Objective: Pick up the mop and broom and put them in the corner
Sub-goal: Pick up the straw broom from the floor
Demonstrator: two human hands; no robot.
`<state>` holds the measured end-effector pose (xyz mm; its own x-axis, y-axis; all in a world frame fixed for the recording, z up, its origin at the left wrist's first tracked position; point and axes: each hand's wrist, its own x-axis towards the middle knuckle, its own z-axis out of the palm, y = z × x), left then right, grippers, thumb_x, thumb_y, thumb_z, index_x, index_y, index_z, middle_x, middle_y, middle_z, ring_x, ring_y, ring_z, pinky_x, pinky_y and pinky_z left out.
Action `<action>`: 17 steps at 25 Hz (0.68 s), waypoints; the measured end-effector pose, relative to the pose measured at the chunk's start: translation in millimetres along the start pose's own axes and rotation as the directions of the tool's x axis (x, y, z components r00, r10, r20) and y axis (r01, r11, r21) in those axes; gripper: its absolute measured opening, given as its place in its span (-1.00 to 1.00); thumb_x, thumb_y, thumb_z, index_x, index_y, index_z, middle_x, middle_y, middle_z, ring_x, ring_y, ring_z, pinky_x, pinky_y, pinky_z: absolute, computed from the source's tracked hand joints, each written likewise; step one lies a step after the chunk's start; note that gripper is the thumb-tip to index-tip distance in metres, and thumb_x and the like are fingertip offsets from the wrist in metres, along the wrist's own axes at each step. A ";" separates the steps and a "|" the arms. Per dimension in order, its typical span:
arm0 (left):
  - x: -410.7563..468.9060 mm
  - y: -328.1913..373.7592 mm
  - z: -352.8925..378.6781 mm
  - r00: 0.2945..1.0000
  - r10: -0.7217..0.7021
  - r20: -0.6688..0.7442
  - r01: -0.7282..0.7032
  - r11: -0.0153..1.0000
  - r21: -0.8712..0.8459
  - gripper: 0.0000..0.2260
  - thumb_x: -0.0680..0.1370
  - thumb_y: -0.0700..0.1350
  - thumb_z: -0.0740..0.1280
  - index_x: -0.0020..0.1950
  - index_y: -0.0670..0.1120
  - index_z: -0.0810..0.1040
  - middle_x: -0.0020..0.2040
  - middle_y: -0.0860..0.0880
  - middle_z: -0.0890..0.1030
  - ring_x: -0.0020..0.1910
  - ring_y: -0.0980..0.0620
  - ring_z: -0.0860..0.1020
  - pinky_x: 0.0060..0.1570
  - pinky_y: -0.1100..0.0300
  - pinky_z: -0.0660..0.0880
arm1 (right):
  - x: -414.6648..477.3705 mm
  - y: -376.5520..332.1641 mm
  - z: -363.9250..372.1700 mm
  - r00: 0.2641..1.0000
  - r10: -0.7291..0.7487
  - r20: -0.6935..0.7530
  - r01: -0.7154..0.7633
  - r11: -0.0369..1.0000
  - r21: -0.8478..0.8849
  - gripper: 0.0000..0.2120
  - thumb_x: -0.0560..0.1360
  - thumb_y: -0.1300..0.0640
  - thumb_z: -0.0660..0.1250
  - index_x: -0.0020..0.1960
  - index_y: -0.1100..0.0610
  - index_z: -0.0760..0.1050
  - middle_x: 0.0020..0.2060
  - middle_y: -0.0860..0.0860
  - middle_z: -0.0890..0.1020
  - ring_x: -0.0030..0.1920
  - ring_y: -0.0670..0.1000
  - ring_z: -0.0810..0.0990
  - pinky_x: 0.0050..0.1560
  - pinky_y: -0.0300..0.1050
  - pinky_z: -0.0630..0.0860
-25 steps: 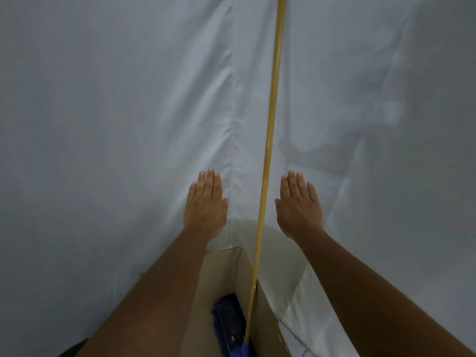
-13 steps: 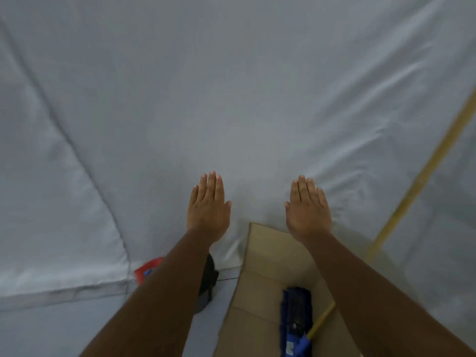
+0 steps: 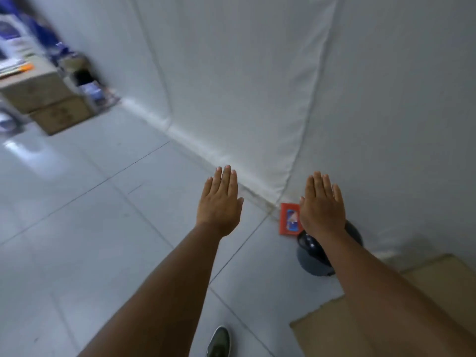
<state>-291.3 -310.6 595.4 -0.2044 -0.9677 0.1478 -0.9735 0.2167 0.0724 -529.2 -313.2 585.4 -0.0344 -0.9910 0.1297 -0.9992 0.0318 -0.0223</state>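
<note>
two flat hands mid-frame, left hand [image 3: 219, 202] and right hand [image 3: 322, 202] empty with fingers straight and together, red packet [image 3: 289, 219] and dark ball [image 3: 313, 249] by white sheet [image 3: 231, 73], mop and broom out of view

White fabric wall [image 3: 231, 73] meets glossy pale tiled floor [image 3: 77, 228]; stacked cardboard boxes [image 3: 43, 101] far left

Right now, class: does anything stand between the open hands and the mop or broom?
Cannot be judged: neither mop nor broom shows. Both hands, left and right, are flat and empty above the floor.
</note>
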 end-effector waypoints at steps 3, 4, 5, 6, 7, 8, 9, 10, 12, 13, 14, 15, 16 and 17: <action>-50.8 -72.1 16.7 0.978 -0.205 0.045 0.204 0.979 0.018 -0.43 0.62 0.07 -0.06 0.50 -0.16 -0.23 0.56 -0.12 -0.16 0.50 -0.06 -0.25 0.42 0.04 -0.28 | 3.4 -77.5 39.0 0.977 -0.199 0.077 0.199 0.980 0.007 -0.44 0.60 0.03 -0.02 0.51 0.21 -0.08 0.54 0.14 0.01 0.52 0.11 -0.09 0.49 0.08 -0.13; -67.5 -92.0 22.8 0.961 -0.268 0.063 0.268 0.963 0.008 -0.43 0.62 0.07 -0.06 0.50 -0.15 -0.23 0.56 -0.11 -0.16 0.50 -0.06 -0.25 0.42 0.05 -0.28 | 2.3 -99.0 49.9 0.964 -0.250 0.093 0.250 0.968 0.013 -0.44 0.60 0.04 0.00 0.51 0.22 -0.06 0.54 0.14 0.02 0.52 0.11 -0.09 0.48 0.07 -0.13; -85.6 -111.2 29.5 0.940 -0.333 0.082 0.333 0.943 0.005 -0.42 0.62 0.08 -0.05 0.50 -0.15 -0.22 0.56 -0.11 -0.16 0.51 -0.06 -0.25 0.42 0.05 -0.27 | 0.4 -120.9 60.4 0.947 -0.302 0.107 0.302 0.953 0.017 -0.44 0.59 0.05 0.01 0.51 0.22 -0.04 0.53 0.14 0.04 0.52 0.12 -0.07 0.48 0.07 -0.14; -104.0 -128.7 35.8 0.913 -0.394 0.101 0.396 0.918 0.007 -0.42 0.62 0.08 -0.05 0.51 -0.15 -0.22 0.56 -0.10 -0.15 0.51 -0.07 -0.24 0.42 0.05 -0.26 | -0.7 -142.0 71.5 0.926 -0.357 0.126 0.358 0.934 0.008 -0.44 0.58 0.06 0.03 0.51 0.23 -0.03 0.53 0.15 0.05 0.52 0.12 -0.06 0.47 0.07 -0.15; -124.3 -147.3 43.6 0.883 -0.453 0.124 0.455 0.890 0.011 -0.42 0.62 0.08 -0.04 0.51 -0.15 -0.21 0.57 -0.10 -0.15 0.51 -0.07 -0.23 0.43 0.04 -0.25 | -2.2 -165.2 84.6 0.898 -0.411 0.156 0.416 0.909 0.000 -0.44 0.58 0.07 0.03 0.50 0.23 -0.02 0.53 0.15 0.05 0.52 0.12 -0.06 0.47 0.07 -0.15; -142.3 -162.4 50.5 0.855 -0.496 0.154 0.500 0.866 0.014 -0.42 0.62 0.08 -0.04 0.51 -0.15 -0.20 0.57 -0.10 -0.14 0.52 -0.08 -0.23 0.44 0.03 -0.23 | -3.7 -184.0 96.4 0.872 -0.453 0.189 0.463 0.887 -0.010 -0.44 0.58 0.07 0.02 0.50 0.23 -0.03 0.53 0.15 0.05 0.52 0.12 -0.07 0.47 0.07 -0.15; -160.0 -175.7 58.1 0.831 -0.525 0.183 0.532 0.847 0.014 -0.42 0.62 0.08 -0.04 0.51 -0.16 -0.20 0.57 -0.11 -0.14 0.52 -0.08 -0.23 0.45 0.02 -0.22 | -6.3 -200.7 107.7 0.846 -0.487 0.219 0.502 0.865 -0.015 -0.44 0.58 0.08 0.01 0.51 0.23 -0.05 0.54 0.15 0.02 0.52 0.12 -0.08 0.47 0.07 -0.16; -177.1 -188.2 66.1 0.806 -0.554 0.206 0.563 0.826 0.018 -0.42 0.62 0.08 -0.05 0.51 -0.16 -0.20 0.57 -0.11 -0.14 0.52 -0.08 -0.23 0.45 0.01 -0.20 | -9.1 -217.1 119.9 0.821 -0.513 0.252 0.533 0.846 -0.013 -0.45 0.58 0.09 -0.01 0.51 0.23 -0.07 0.54 0.14 0.00 0.52 0.11 -0.10 0.47 0.06 -0.18; -208.7 -217.0 81.9 0.741 -0.622 0.252 0.637 0.770 0.028 -0.42 0.62 0.08 -0.05 0.51 -0.16 -0.21 0.57 -0.11 -0.15 0.51 -0.08 -0.23 0.45 0.01 -0.20 | -13.7 -255.2 146.3 0.761 -0.564 0.322 0.594 0.805 0.005 -0.45 0.58 0.12 -0.01 0.51 0.21 -0.09 0.54 0.12 -0.03 0.52 0.09 -0.13 0.47 0.05 -0.20; -223.0 -231.7 89.2 0.708 -0.649 0.277 0.667 0.744 0.038 -0.42 0.62 0.08 -0.06 0.51 -0.16 -0.21 0.57 -0.11 -0.15 0.51 -0.08 -0.23 0.45 0.01 -0.21 | -16.0 -274.0 158.6 0.732 -0.583 0.352 0.619 0.785 0.015 -0.45 0.58 0.13 0.00 0.51 0.21 -0.09 0.54 0.12 -0.03 0.52 0.09 -0.13 0.47 0.05 -0.20; -235.8 -244.5 97.0 0.684 -0.669 0.290 0.687 0.725 0.050 -0.42 0.62 0.08 -0.06 0.51 -0.16 -0.21 0.57 -0.12 -0.15 0.51 -0.08 -0.23 0.45 0.01 -0.21 | -17.7 -288.5 170.1 0.712 -0.602 0.362 0.637 0.770 0.026 -0.45 0.58 0.13 0.00 0.51 0.21 -0.08 0.54 0.12 -0.02 0.52 0.09 -0.12 0.47 0.04 -0.20; -246.4 -256.6 104.9 0.664 -0.683 0.306 0.700 0.711 0.066 -0.42 0.62 0.08 -0.07 0.51 -0.16 -0.21 0.57 -0.12 -0.14 0.52 -0.09 -0.23 0.45 0.01 -0.21 | -18.6 -301.1 180.6 0.693 -0.618 0.370 0.657 0.754 0.029 -0.45 0.58 0.13 0.00 0.51 0.20 -0.07 0.54 0.11 -0.02 0.52 0.09 -0.12 0.47 0.04 -0.19; -255.3 -270.0 114.0 0.638 -0.698 0.325 0.718 0.692 0.079 -0.42 0.62 0.08 -0.07 0.51 -0.17 -0.21 0.57 -0.12 -0.14 0.52 -0.09 -0.23 0.45 0.01 -0.21 | -17.7 -315.3 193.3 0.669 -0.637 0.383 0.678 0.734 0.037 -0.46 0.58 0.11 0.00 0.51 0.20 -0.06 0.54 0.11 -0.01 0.52 0.09 -0.11 0.47 0.05 -0.18; -264.6 -281.9 127.0 0.605 -0.715 0.351 0.738 0.669 0.090 -0.42 0.62 0.08 -0.07 0.51 -0.17 -0.21 0.57 -0.13 -0.14 0.52 -0.09 -0.22 0.46 0.00 -0.20 | -18.4 -329.4 208.7 0.645 -0.648 0.405 0.694 0.718 0.042 -0.46 0.58 0.09 -0.01 0.51 0.19 -0.05 0.54 0.11 0.00 0.52 0.10 -0.10 0.47 0.06 -0.16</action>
<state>24.3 -132.0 410.7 0.5362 -0.7857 -0.3085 -0.8113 -0.5806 0.0688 -195.7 -332.7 383.5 0.6325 -0.7128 -0.3031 -0.7409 -0.6709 0.0320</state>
